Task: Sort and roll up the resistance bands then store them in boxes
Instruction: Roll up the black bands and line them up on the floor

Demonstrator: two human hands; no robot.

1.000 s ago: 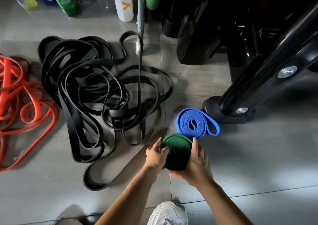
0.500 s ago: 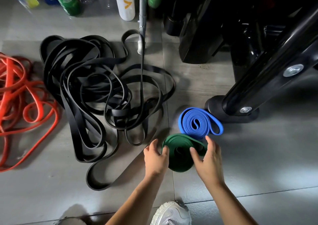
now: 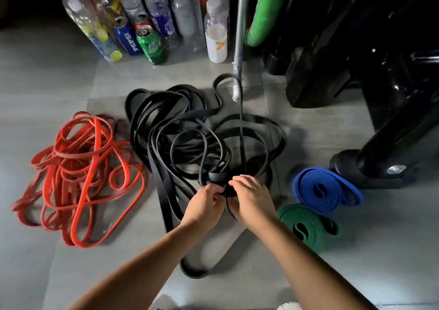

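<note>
A tangled heap of black resistance bands (image 3: 180, 138) lies on the grey floor in the middle. My left hand (image 3: 204, 205) and my right hand (image 3: 251, 198) meet at its near edge, both pinching a black band between them. A rolled green band (image 3: 306, 226) sits on the floor just right of my right wrist. Behind it lies a rolled blue band (image 3: 325, 191). A loose pile of orange bands (image 3: 78, 172) sprawls at the left.
Plastic bottles and cans (image 3: 152, 41) stand in a row at the back. A grey metal pole (image 3: 238, 48) rises behind the black heap. Black gym machine legs and a foot (image 3: 370, 167) crowd the right side. A green padded roller (image 3: 263, 13) leans at the back.
Both hands let go of the rolled green band, left it on the floor beside the blue roll, and moved left onto the black bands. The camera view shifted left and up.
</note>
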